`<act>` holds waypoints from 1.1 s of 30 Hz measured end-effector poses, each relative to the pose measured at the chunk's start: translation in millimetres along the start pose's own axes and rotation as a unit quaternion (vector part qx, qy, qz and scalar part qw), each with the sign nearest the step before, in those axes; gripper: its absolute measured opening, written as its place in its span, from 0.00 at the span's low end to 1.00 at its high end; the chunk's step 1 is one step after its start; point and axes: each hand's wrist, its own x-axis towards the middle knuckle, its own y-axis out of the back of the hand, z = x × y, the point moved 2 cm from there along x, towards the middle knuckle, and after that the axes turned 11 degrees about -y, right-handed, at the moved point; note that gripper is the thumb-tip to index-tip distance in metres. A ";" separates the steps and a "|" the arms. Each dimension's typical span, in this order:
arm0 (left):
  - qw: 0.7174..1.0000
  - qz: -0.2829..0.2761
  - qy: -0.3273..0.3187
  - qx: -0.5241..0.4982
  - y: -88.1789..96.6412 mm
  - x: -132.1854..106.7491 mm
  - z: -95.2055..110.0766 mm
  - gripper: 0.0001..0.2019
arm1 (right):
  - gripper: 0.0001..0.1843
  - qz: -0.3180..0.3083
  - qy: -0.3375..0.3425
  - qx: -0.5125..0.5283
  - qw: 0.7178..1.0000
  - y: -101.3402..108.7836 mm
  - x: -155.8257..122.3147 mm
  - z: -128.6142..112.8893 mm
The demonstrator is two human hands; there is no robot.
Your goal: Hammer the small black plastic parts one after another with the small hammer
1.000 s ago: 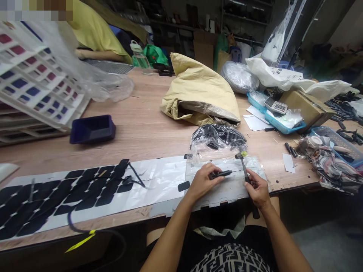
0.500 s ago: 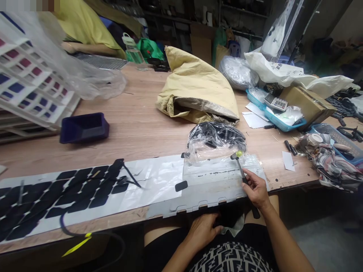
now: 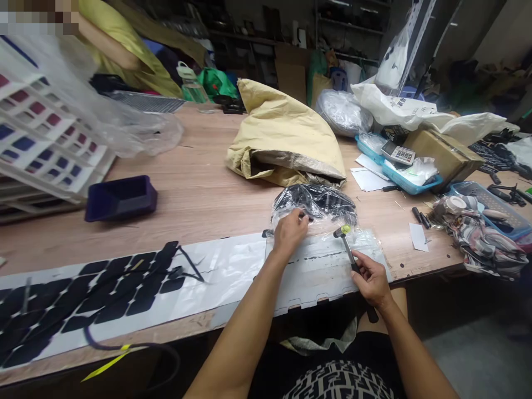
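Observation:
My right hand (image 3: pixel 371 277) is closed around the dark handle of a small hammer (image 3: pixel 347 246). The hammer's head, with one yellow-green face, points away from me over a grey board (image 3: pixel 320 277) at the table edge. At the near side of a clear plastic bag (image 3: pixel 318 200) holding black pieces is my left hand (image 3: pixel 292 228). Its fingers are bent together, with something small and dark at their tips that I cannot make out. My left forearm crosses the board and hides part of it. To the left, black rounded patches (image 3: pixel 124 277) lie in rows on a white sheet (image 3: pixel 224 257).
Beyond the bag lies a large tan sack (image 3: pixel 286 136). A dark blue tray (image 3: pixel 120 198) and a white crate (image 3: pixel 45 138) stand left. To the right are blue baskets (image 3: pixel 415 180), a calculator (image 3: pixel 398 152) and bundled cloth (image 3: pixel 477 233). A person in yellow (image 3: pixel 124 50) sits across the table.
My left hand has risen from my lap to the plastic bag. My right hand still holds the hammer in nearly the same place. The person across has moved an arm.

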 end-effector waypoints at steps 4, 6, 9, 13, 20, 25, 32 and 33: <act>0.994 0.027 0.075 0.073 -12.7 20.1 -6.3 0.13 | 0.28 0.002 0.002 -0.002 1.000 0.0 -0.4 -1.8; 0.992 0.025 0.094 0.085 -15.9 22.2 -6.7 0.15 | 0.28 0.003 0.003 -0.002 1.000 -0.1 -0.7 -2.9; 0.992 0.027 0.095 0.075 -18.6 24.1 -8.4 0.15 | 0.28 0.002 0.003 0.002 1.000 -0.4 -1.4 -4.0; 0.994 0.053 0.092 0.040 -14.1 24.2 -13.0 0.08 | 0.28 0.006 0.004 0.004 1.000 -0.3 -1.7 -4.1; 0.998 -0.043 -0.035 -0.030 12.1 -19.4 -1.8 0.06 | 0.27 0.012 0.012 0.005 1.000 0.5 -1.6 -2.5; 0.972 -0.131 -0.182 -0.073 0.4 -56.1 -2.8 0.05 | 0.28 0.008 0.012 0.001 1.000 0.5 -1.5 -1.9; 0.969 -0.085 -0.179 -0.146 -14.5 -61.8 -22.2 0.09 | 0.28 0.010 0.042 -0.032 0.999 1.2 -5.5 -2.0; 0.970 -0.086 -0.173 -0.150 -14.9 -61.1 -23.4 0.08 | 0.28 0.009 0.054 -0.046 0.997 1.1 -7.0 -3.7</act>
